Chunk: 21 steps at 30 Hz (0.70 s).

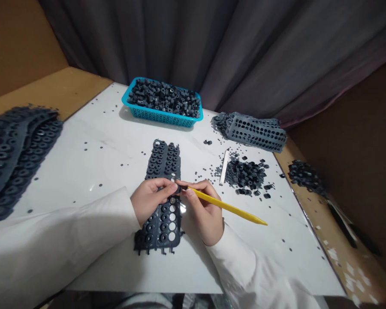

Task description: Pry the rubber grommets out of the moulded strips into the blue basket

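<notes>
A dark grey molded rubber sheet (164,161) with rows of ring-shaped parts lies lengthwise on the white table. Along its right side runs a column of round holes where the white table shows through. Over the sheet's middle, my left hand (152,198) is closed, thumb and fingertips pinching a small dark rubber part that is mostly hidden. My right hand (208,212) grips a slim yellow-handled tool (233,209). Its dark tip meets the rubber part at my left fingertips, and its tapered yellow end points right.
Behind the sheet stands a blue basket (165,116) full of small rubber parts. Punched-out sheets (255,133) lie back right, near a pile of black pieces (247,174) and a white stick (224,166). More rubber sheets (19,150) are stacked at left. Small scraps dot the table (109,171).
</notes>
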{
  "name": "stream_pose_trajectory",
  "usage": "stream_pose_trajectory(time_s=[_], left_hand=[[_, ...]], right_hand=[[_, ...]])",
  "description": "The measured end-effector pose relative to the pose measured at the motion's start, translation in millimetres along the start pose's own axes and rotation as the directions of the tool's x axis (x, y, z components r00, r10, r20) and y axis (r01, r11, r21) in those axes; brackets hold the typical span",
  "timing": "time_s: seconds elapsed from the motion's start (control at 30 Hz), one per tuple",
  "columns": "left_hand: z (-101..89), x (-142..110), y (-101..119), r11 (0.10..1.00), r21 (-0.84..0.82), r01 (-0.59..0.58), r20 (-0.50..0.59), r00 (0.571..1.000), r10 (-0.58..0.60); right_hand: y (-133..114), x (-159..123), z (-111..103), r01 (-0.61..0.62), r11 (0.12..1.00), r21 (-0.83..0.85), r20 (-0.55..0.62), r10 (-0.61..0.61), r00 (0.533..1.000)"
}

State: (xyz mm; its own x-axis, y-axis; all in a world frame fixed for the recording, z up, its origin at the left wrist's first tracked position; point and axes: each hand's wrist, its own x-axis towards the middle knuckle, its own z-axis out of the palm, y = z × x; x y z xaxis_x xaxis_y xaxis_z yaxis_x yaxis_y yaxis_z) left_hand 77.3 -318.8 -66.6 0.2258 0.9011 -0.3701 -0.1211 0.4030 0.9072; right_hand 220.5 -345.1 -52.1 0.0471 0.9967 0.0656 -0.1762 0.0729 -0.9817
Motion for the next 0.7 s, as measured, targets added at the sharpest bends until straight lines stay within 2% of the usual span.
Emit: stream_pose_trajectory(time_s=[0.43, 0.7], left_hand=[[1.2, 0.2, 1.1, 1.000, 0.010, 0.021, -0.008, 1.000, -0.021], [1.3, -1.4, 4.6, 0.999, 0.046, 0.002, 0.010, 1.000, -0.003]], right_hand=[[4.8, -4.4, -0.6, 0.089, 0.982, -0.167, -0.021, -0.094, 0.995], [2.9, -4.8, -0.8, 0.270, 0.869, -0.414, 0.060, -0.269, 0.961]])
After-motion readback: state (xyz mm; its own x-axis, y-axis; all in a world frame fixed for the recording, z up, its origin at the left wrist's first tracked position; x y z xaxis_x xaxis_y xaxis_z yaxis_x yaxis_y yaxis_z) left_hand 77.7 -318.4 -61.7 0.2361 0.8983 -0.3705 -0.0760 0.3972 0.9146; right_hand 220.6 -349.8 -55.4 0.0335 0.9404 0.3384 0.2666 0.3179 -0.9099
